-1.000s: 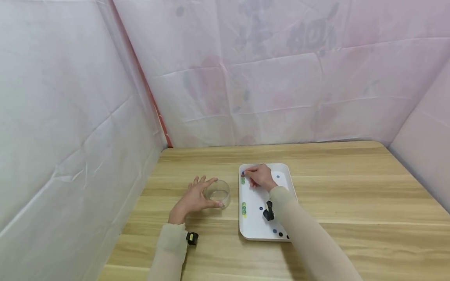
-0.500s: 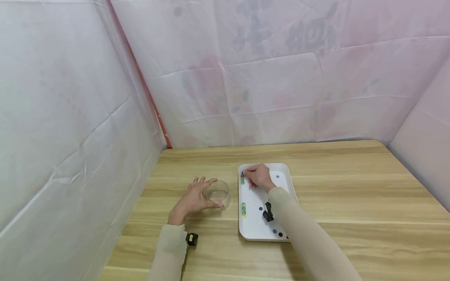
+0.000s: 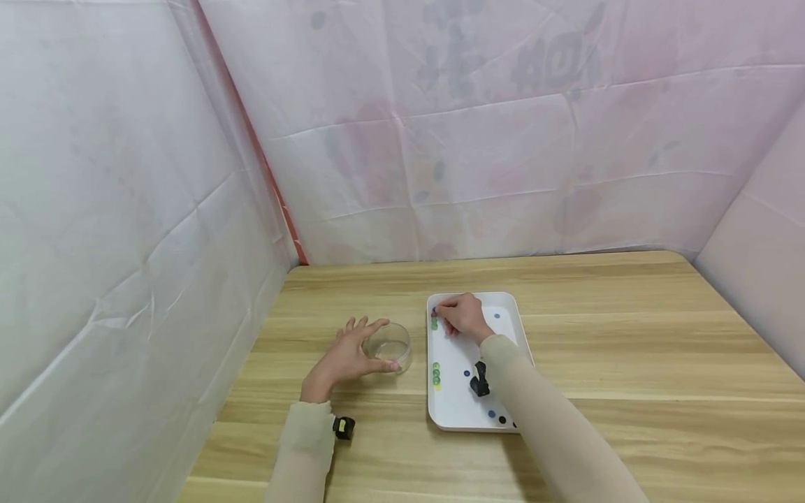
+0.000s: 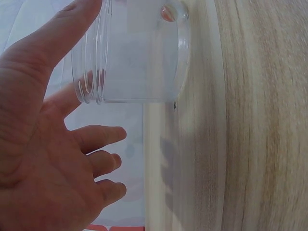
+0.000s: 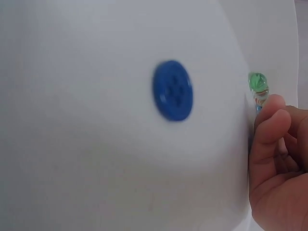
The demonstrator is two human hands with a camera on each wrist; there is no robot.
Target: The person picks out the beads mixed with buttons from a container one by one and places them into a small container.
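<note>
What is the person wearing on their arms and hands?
Both arms are covered by long, snug beige sleeves reaching the wrists. The left hand and right hand are bare, no gloves. A small black device sits at the left wrist, another at the right.

One tray [image 3: 511,307] lies on the counter [image 3: 629,349], and one clear jar [image 3: 390,344] stands to its left. Two hands are in view, the left hand [image 3: 344,360] and the right hand [image 3: 464,316]. On the tray are two small clusters of green marbles [image 3: 436,374], about five dark buttons [image 3: 497,316], and one black clip [image 3: 481,378].
</note>
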